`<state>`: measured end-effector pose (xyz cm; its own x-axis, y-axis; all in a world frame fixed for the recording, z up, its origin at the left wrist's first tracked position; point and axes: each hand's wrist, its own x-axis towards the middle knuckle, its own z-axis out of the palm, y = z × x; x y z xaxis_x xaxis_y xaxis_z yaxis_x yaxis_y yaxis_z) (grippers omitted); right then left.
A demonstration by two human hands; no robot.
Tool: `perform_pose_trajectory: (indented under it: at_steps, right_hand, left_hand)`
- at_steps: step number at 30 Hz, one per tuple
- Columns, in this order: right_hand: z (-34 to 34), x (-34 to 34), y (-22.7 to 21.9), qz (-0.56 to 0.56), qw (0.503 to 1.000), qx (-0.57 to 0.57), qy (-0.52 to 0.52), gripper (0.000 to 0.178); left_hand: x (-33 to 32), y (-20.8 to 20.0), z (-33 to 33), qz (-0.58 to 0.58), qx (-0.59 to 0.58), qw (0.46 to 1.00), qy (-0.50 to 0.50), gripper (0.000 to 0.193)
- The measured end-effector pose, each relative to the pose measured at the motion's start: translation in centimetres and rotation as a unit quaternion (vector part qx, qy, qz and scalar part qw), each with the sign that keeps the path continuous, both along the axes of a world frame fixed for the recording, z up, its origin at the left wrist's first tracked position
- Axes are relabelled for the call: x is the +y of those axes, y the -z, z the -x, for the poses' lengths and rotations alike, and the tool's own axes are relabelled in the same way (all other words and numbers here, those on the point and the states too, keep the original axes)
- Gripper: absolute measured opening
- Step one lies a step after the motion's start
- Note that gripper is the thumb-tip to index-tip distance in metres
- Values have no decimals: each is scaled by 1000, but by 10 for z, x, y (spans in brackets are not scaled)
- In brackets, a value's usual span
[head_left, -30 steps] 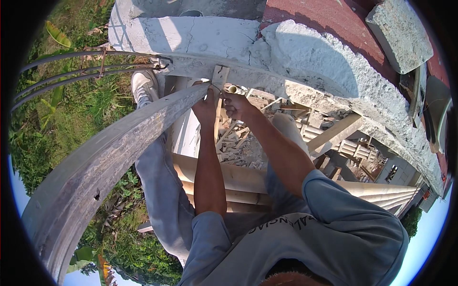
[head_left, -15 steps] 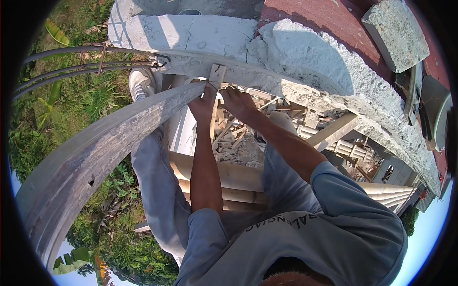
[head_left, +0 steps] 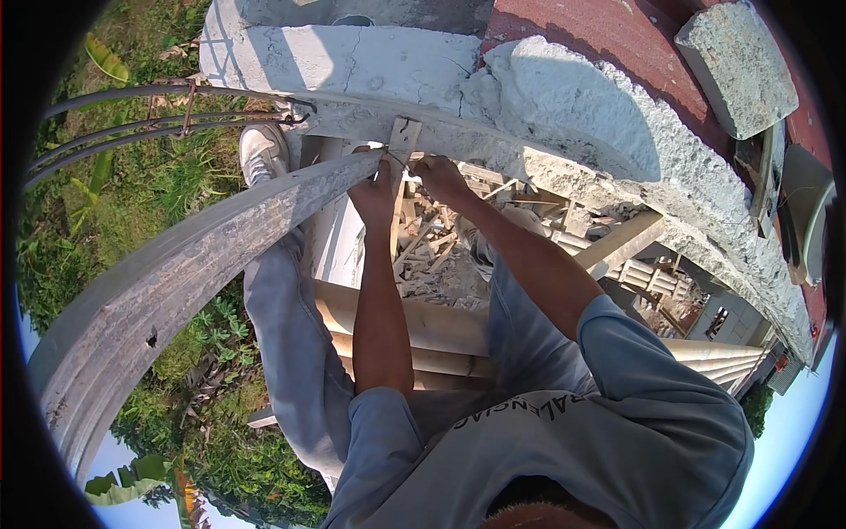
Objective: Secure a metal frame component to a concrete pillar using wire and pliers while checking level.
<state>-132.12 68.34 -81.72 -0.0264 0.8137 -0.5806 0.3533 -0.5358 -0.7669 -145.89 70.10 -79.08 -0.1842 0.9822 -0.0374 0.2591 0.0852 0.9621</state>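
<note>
Left hand (head_left: 374, 196): just short of 12 o'clock from the middle of our view, fingers bunched against the tip of the long, grey, weathered beam (head_left: 211, 220); we cannot tell whether they also pinch the thin, dark, bendable-looking wire (head_left: 397, 159).
Right hand (head_left: 441, 179): at 12 o'clock, fingers curled in, seemingly pinching the wire.
Wire: between our 2 hands, in front of the pale, flat wooden batten (head_left: 406, 134).
Beam: sweeps from 8 o'clock up towards 12, narrowing to its tip beside the batten.
Ledge: cracked white concrete ledge (head_left: 300, 57), arching from 11 to 3 o'clock beyond our hands.
Joint work: we judge that we are working the wire where beam and batten meet.
Next hold: we judge it calls for a steady beam tip and a firm pinch on the wire.
</note>
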Motion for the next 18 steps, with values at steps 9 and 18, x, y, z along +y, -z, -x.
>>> perform_pose_trajectory:
  at_steps: [9, 18]
  right_hand:
    - [12, -6, -5, 261, 905, 259, 212, 24]
    - [14, -20, -23, -256, 870, -361, -217, 27]
  left_hand:
    - [-1, -9, -3, 22, -10, 999, 25, 19]
    - [0, -4, 2, 15, -21, 1000, 14, 18]
